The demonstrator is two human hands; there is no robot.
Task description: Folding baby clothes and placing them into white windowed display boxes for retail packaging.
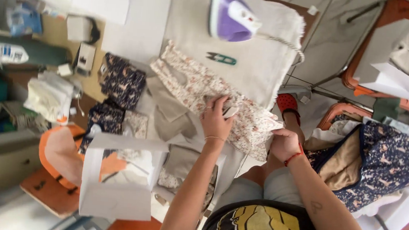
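Looks like this is somewhere mid-way through a pressing and sorting session. The cream floral fabric piece (201, 88) lies across the table (143, 32), half on the beige ironing cloth (262, 56), and both hands are on it: the left hand (215, 118) is pressed down near the middle with the fingers curled around a fold, and the right hand (284, 143) is pinching the end that hangs off the table edge. So I'd say it's getting smoothed or folded right now, not finished yet. The purple iron (231, 16) is parked upright at the far end of the cloth, well apart from the hands, and the small teal thread snips (221, 58) lie on the cloth between the iron and the floral piece. Several dark navy printed pieces (122, 79) and plain beige pieces (171, 110) sit just beside the floral one, some stacked, so part of the batch seems handled already. More navy printed fabric (380, 163) is piled on the orange chair (341, 111) to the right; can't tell whether that's done or waiting.
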